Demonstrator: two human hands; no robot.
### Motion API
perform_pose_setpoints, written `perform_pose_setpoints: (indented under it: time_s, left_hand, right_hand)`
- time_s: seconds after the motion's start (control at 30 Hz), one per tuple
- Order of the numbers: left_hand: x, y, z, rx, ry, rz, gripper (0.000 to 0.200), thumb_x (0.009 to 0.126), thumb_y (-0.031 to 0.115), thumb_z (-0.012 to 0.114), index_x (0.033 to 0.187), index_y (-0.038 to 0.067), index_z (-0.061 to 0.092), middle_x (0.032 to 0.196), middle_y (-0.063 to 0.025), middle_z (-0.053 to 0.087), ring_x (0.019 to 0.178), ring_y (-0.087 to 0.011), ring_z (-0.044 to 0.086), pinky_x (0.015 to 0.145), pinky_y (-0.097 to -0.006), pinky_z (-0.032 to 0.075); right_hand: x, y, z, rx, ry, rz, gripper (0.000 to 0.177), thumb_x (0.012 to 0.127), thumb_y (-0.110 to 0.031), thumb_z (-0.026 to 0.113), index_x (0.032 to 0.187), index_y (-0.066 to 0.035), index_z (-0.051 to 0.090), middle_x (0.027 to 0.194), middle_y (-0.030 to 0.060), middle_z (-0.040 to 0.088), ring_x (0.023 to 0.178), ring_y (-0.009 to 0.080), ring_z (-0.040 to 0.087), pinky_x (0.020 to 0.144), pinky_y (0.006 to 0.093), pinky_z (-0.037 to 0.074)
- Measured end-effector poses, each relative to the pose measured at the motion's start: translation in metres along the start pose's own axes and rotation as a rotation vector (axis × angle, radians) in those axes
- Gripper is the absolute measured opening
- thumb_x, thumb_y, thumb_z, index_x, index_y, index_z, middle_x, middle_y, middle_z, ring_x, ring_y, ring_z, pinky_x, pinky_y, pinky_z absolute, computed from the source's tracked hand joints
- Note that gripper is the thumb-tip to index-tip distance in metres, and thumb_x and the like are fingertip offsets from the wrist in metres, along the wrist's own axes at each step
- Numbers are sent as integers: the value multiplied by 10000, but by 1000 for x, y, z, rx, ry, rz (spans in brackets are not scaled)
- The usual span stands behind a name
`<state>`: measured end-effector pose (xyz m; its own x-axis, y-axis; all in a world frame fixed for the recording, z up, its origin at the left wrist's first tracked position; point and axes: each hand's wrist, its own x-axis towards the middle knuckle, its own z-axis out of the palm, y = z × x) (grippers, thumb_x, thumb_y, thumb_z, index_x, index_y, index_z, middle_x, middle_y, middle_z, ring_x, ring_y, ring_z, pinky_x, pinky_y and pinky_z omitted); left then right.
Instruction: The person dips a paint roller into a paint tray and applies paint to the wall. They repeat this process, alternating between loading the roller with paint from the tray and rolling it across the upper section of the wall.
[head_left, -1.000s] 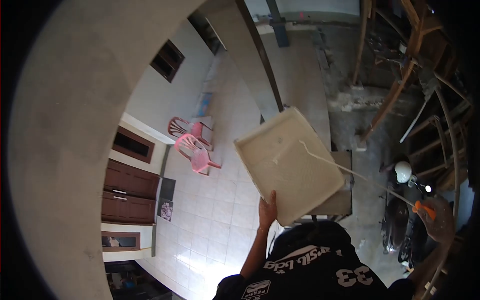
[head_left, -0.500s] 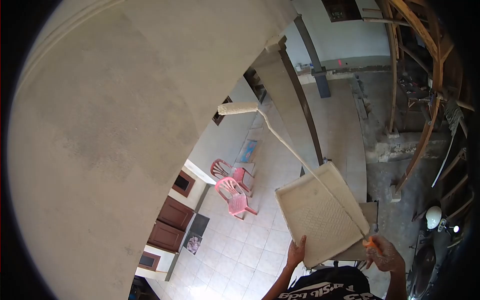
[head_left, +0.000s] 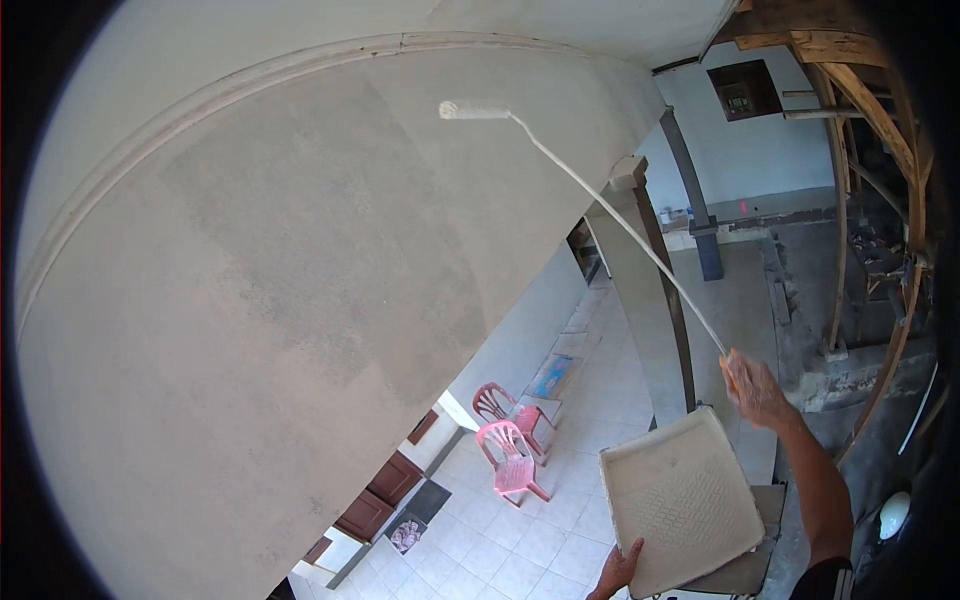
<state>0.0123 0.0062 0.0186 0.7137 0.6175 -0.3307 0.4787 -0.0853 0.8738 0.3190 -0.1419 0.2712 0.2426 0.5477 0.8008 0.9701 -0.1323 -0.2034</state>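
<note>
My right hand [head_left: 760, 392] is wrapped round the orange handle of a paint roller [head_left: 640, 240], raised out in front of me. Its long, thin, bent rod runs up and left to a pale roller sleeve [head_left: 480, 112], which overlaps the upper part of the grey-beige wall surface [head_left: 300, 270]. Below, my left hand [head_left: 620, 568] grips the lower left edge of a paint tray [head_left: 680, 490], thumb over the rim. Coated in beige paint, the tray has a textured bottom and tilts in this view.
Far below on the white tiled floor [head_left: 480, 550] stand two pink plastic chairs [head_left: 512, 460]. A moulding [head_left: 300, 75] runs along the wall's top. Dark posts [head_left: 672, 310] rise beyond the tray, and wooden beams [head_left: 915, 180] stand at right. A white helmet [head_left: 895, 515] shows lower right.
My right hand has lifted the paint roller up and away from the tray, its sleeve now higher against the wall. The view has tilted upward; my left hand still holds the tray.
</note>
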Motion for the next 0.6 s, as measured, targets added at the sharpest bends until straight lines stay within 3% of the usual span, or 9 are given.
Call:
perform_pose_setpoints:
  time_s: [0.03,0.07,0.23,0.33,0.43,0.6]
  left_hand:
    - [-3,-7,1,-37,33,216,611,930,459,551,1251,-59,514,1081,-207,651,968,-296,631,844,-397,495]
    - [-6,-3,1,-67,33,202,601,934,452,546,1249,-61,516,1076,-205,652,962,-293,632,841,-396,496]
    - [-11,3,3,-177,30,199,600,931,451,553,1241,-62,523,1059,-195,658,943,-287,637,828,-393,504]
    - [-9,2,2,-98,67,-28,623,915,471,576,1254,-49,516,1058,-193,657,939,-279,638,819,-395,509]
    - [-13,13,2,-31,82,-122,650,895,488,602,1270,-34,506,1060,-196,656,933,-272,641,817,-397,513]
    - [-2,-14,10,-185,93,-60,649,885,480,622,1279,-21,500,1082,-187,653,950,-265,644,829,-392,517]
  right_hand:
    - [25,9,4,-26,35,-25,134,941,-96,501,1016,10,471,769,165,489,580,339,504,523,398,433]
    - [50,15,6,-54,70,-51,148,966,-129,471,998,16,476,741,158,476,570,326,490,535,394,432]
    - [147,12,5,468,-27,300,420,1024,-357,341,903,8,511,657,95,408,566,236,405,557,356,423]
    - [176,11,11,654,-32,383,460,1019,-397,350,939,18,533,676,74,437,579,231,419,582,350,431]
    - [199,20,19,585,-8,385,501,1018,-421,344,953,32,550,687,91,501,585,254,448,596,354,440]
    - [228,30,32,371,-37,314,501,1017,-411,360,1020,43,571,726,161,599,591,318,504,600,392,449]
